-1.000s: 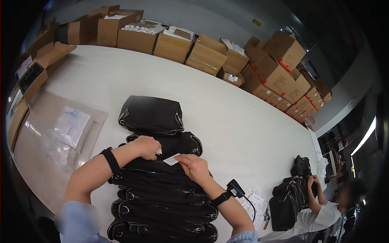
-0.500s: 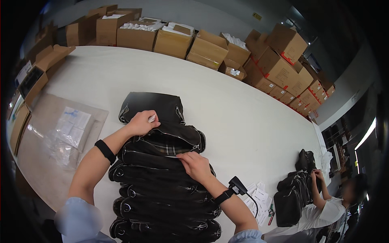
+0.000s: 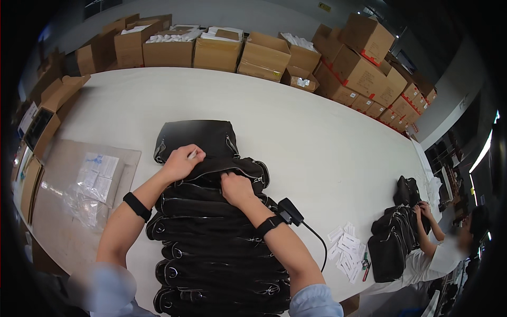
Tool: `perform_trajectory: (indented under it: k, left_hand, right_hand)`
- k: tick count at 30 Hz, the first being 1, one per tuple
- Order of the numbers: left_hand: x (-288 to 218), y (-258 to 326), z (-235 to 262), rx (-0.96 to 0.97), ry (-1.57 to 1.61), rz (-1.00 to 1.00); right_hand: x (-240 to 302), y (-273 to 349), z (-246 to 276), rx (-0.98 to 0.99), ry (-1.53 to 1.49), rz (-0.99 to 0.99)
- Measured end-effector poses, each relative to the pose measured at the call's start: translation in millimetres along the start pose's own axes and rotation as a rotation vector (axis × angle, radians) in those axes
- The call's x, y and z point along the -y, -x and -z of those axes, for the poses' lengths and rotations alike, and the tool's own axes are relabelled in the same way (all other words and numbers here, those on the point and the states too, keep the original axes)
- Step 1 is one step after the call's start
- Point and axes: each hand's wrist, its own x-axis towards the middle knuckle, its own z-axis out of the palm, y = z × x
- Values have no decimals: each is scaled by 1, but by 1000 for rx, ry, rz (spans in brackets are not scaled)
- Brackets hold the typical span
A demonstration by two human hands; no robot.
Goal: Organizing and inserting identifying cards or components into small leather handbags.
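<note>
A row of overlapping black leather bags (image 3: 216, 248) lies on the white table (image 3: 327, 137) in front of me. The farthest bag (image 3: 195, 138) lies flat at the top of the row. My left hand (image 3: 181, 162) rests on that bag's near edge, fingers curled around a small white card (image 3: 193, 154). My right hand (image 3: 237, 189) presses down on the flap of the second bag (image 3: 240, 169). Both wrists wear black bands, and a small black device with a cable (image 3: 291, 211) sits at my right wrist.
Open cardboard boxes (image 3: 216, 47) line the table's far edge and stack up at the right. Clear plastic bags (image 3: 92, 185) lie on a brown board at my left. White cards (image 3: 346, 251) lie at my right. Another person (image 3: 438, 253) handles black bags (image 3: 393, 238) at the right.
My left hand moved up from the second bag to the farthest bag, carrying the white card. My right hand slid onto the second bag's flap. The view shifted slightly.
</note>
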Motion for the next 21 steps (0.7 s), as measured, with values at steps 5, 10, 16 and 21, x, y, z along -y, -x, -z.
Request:
perform_trajectory:
  k: [5, 10, 16, 21]
  left_hand:
    - [-34, 50, -8, 224, 834, 94]
    - [-47, 89, -30, 366, 1180, 152]
    - [-50, 126, -30, 519, 1047, 178]
    - [-17, 172, -42, 601, 910, 285]
  right_hand:
    - [38, 36, 65, -98, -1291, -241]
    - [58, 59, 81, 38, -1382, -275]
    - [70, 102, 73, 34, -1533, -291]
    - [74, 146, 69, 402, -1336, -300]
